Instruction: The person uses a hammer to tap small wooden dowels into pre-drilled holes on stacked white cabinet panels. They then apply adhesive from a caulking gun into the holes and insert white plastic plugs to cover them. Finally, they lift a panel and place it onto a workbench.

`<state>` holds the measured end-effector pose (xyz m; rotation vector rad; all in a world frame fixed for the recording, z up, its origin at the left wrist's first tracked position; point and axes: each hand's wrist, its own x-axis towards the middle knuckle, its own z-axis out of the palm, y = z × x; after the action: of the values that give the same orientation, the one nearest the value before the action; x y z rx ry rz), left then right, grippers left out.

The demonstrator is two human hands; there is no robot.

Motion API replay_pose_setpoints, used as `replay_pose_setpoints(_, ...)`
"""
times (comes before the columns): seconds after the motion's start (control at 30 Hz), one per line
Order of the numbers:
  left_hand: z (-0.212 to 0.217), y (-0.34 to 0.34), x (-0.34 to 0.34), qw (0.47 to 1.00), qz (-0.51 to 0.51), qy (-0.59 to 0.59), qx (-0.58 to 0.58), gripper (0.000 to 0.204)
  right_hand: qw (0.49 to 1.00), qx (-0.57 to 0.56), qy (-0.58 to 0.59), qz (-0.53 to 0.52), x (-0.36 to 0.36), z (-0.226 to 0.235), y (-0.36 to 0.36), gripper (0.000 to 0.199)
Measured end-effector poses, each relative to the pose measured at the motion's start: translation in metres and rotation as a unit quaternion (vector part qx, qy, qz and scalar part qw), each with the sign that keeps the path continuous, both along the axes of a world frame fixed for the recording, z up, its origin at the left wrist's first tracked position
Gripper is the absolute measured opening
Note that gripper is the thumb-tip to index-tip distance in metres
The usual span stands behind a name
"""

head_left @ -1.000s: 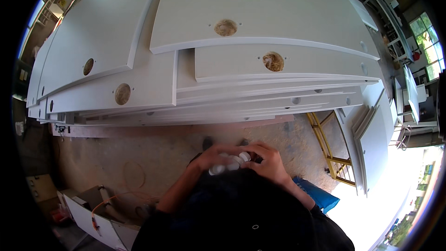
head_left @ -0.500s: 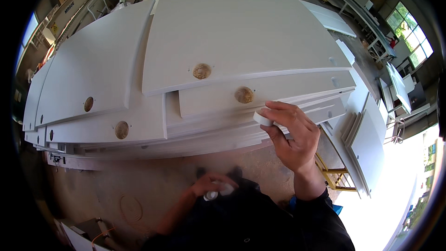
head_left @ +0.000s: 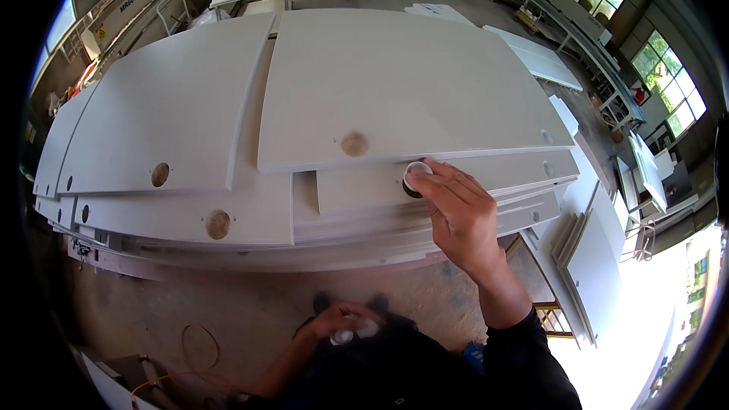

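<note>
Pinched between the thumb and fingers of my right hand (head_left: 465, 211) is a round white cap (head_left: 418, 170). It sits at the round hole of a white panel (head_left: 349, 193), tilted over it; a dark rim shows under the cap, and I cannot tell if it is seated. Just beyond, a larger white panel (head_left: 410, 76) has a brown round recess (head_left: 354, 144) near its front edge. Low in front of my body, my left hand (head_left: 342, 320) is closed around more round white caps (head_left: 342, 337), partly blurred.
White panels lie stacked beneath, their edges staggered. On the left, another panel (head_left: 167, 106) has a round hole (head_left: 160, 175), and a lower one a brown recess (head_left: 218, 224). More panels (head_left: 596, 273) lean at the right. An orange hose (head_left: 200, 345) coils on the floor.
My right hand has moved slightly left and carried the cap onto the hole of the lower panel. The view has shifted a little. My left hand stays low with its caps.
</note>
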<state>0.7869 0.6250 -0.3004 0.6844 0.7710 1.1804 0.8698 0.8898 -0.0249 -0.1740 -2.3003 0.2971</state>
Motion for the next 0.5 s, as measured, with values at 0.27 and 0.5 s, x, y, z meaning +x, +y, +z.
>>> replay_pose_setpoints(0.27,-0.012,0.001,0.001,1.000,-0.012,-0.014,-0.001,0.041,0.996,0.008,-0.078,-0.040,0.008,-0.006,-0.012,0.039)
replay_pose_setpoints(0.5,-0.001,0.010,-0.010,0.999,-0.031,-0.008,-0.002,0.043,0.992,-0.028,-0.118,-0.034,0.011,0.007,-0.018,0.050)
